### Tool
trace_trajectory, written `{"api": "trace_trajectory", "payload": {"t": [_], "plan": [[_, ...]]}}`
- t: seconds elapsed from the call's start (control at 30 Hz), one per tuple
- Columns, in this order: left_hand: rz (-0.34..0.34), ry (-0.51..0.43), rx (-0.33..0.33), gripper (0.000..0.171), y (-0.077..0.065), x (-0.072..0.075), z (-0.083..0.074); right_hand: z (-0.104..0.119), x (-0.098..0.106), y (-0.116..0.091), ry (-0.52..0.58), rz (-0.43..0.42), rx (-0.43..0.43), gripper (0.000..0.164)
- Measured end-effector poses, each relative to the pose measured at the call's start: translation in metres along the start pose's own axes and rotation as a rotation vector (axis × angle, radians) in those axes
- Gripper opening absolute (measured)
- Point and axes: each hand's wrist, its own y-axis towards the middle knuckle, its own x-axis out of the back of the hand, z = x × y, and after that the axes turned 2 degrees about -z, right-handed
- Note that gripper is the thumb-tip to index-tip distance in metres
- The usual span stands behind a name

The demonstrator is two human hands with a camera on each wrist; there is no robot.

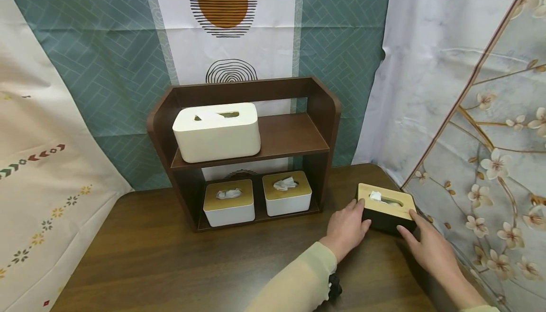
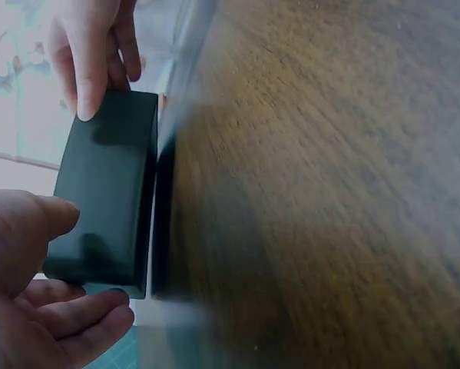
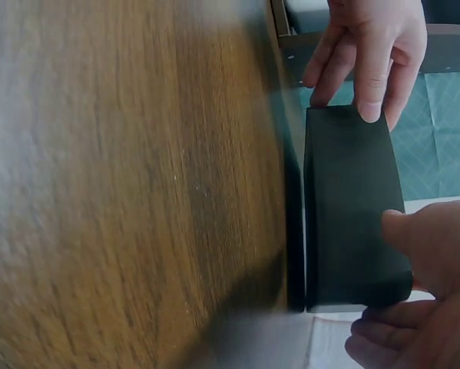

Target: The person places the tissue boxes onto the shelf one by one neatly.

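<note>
A: Head view, first entry. Left hand (image 1: 346, 229) and right hand (image 1: 428, 245) bracket the dark tissue box (image 1: 387, 207), one at each end. Box sits on the desk (image 1: 170, 260), between the two hands, a wooden lid on top with tissue poking out.

B: Grip state?

A: Both hands set against the box ends, fingers and thumbs curled round its edges. Beyond the left hand stands the brown shelf (image 1: 324, 113): a large white box (image 1: 216, 132) on its upper board, two small white boxes (image 1: 229, 203) (image 1: 286, 193) on the lower one.

B: Left wrist view?

A: Dark tissue box (image 2: 107, 200) seen on its side wall; left hand (image 2: 30, 292) with thumb on the wall and fingers under the near end; right hand (image 2: 91, 46) at the far end, fingertips on the top edge.

B: Right wrist view?

A: Mirror of that. Right hand (image 3: 421, 292) at the near end, left hand (image 3: 372, 46) at the far end, box (image 3: 352, 207) apparently down on the desk.

B: Step in hand?

A: Judged: seizing the box, lift not begun. Next move calls for even pressure from both ends and a level rise.
</note>
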Motion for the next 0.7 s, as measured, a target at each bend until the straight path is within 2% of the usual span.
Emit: {"api": "trace_trajectory", "payload": {"t": [0.2,0.4,0.57,0.7], "plan": [[-0.068,-0.014,-0.01,0.055,-0.005,0.006,0.0,0.005,0.001,-0.006,-0.001,-0.053,-0.019,0.075],[-0.142,0.012,-0.031,0.048,-0.012,0.013,0.002,0.011,0.002,-0.01,-0.011,-0.103,-0.025,0.069],[-0.232,0.034,-0.07,0.041,-0.019,0.018,0.006,0.017,0.004,-0.014,-0.008,-0.124,-0.024,0.067],[-0.314,0.018,-0.11,0.038,-0.024,0.022,0.01,0.021,0.007,-0.017,-0.001,-0.138,-0.017,0.066]]}}
